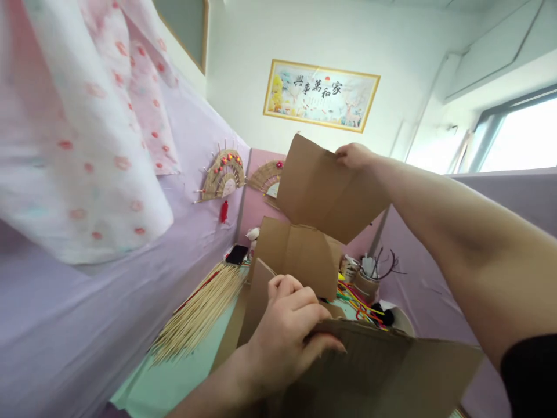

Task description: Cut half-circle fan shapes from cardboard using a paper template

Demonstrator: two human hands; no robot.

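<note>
Right of centre, the raised panel slopes down rightward, below the nearer right hand, its fingers pinching the top edge, while at lower centre the left hand clamps the near panel.

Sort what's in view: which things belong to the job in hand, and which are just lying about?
In the job:
- upper cardboard panel, held by the right hand
- near cardboard panel, in the grip of the left hand

Apparently just around:
- thin wooden sticks
- smartphone
- fan-shaped ornament with red tassel
- framed print
</note>
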